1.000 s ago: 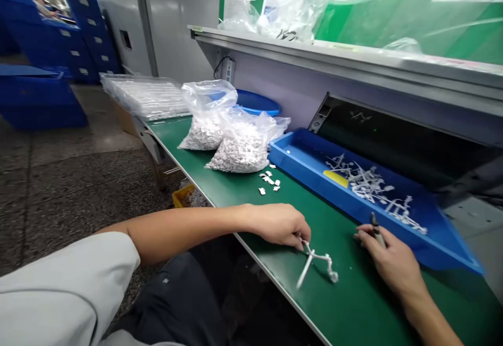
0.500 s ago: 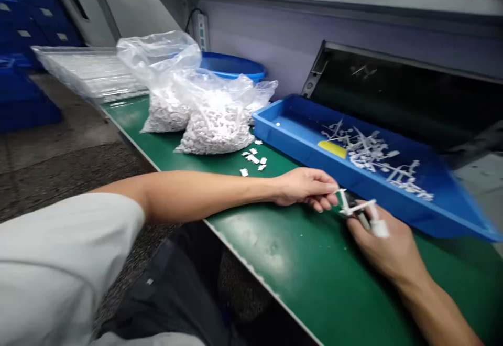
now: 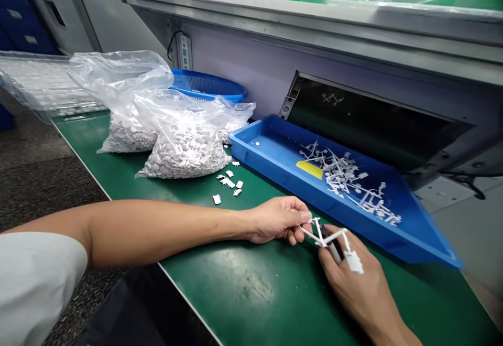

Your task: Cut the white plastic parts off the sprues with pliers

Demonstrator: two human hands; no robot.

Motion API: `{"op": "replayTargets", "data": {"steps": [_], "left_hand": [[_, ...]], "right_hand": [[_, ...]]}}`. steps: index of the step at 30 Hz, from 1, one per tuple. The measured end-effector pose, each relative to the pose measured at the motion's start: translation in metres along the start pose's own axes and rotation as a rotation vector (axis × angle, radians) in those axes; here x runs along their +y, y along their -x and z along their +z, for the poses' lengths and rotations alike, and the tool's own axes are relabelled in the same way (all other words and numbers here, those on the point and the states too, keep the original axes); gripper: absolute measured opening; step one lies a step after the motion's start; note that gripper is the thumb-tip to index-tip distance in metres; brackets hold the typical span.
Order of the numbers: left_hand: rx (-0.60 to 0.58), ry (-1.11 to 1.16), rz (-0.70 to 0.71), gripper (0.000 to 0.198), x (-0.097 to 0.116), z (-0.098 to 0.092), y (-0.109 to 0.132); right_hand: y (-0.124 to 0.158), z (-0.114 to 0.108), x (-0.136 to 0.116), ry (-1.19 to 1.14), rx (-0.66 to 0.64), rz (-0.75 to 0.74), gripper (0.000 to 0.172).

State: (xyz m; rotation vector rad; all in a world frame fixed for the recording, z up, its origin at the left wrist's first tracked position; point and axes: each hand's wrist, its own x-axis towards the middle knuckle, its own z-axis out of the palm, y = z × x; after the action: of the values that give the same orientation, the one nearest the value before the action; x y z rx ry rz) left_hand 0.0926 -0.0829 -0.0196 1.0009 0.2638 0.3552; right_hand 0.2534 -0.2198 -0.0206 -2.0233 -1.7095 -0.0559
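Just in front of the shallow blue plastic tray (image 3: 334, 211), the left hand (image 3: 277, 220) has its grip pinched shut on a white plastic sprue (image 3: 324, 237). The right hand (image 3: 356, 283) grips a slim dark tool (image 3: 334, 250) beneath it. The tray holds tangled white sprues (image 3: 341, 175); beyond it, clear plastic bags (image 3: 173, 112) bulge with small white parts (image 3: 183, 157).

Green workbench (image 3: 236, 288), bagged white parts (image 3: 183, 154), blue tray (image 3: 334, 207)

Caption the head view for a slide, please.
Left hand holds a white plastic sprue over right hand by a blue tray.
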Motion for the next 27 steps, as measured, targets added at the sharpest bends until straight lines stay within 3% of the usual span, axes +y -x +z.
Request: {"op": "replayTargets", "data": {"steps": [14, 21, 27], "left_hand": [[-0.026, -0.056, 0.005, 0.041, 0.001, 0.002, 0.002], [0.018, -0.085, -0.031, 0.039, 0.002, 0.0, 0.001], [0.042, -0.094, -0.03, 0.037, 0.0, -0.001, -0.002]], "right_hand": [[0.002, -0.001, -0.005, -0.036, -0.069, -0.035, 0.016], [-0.003, -0.005, -0.003, -0.038, -0.214, 0.152, 0.023], [-0.016, -0.021, 0.038, 0.123, -0.16, 0.33, 0.024]]}}
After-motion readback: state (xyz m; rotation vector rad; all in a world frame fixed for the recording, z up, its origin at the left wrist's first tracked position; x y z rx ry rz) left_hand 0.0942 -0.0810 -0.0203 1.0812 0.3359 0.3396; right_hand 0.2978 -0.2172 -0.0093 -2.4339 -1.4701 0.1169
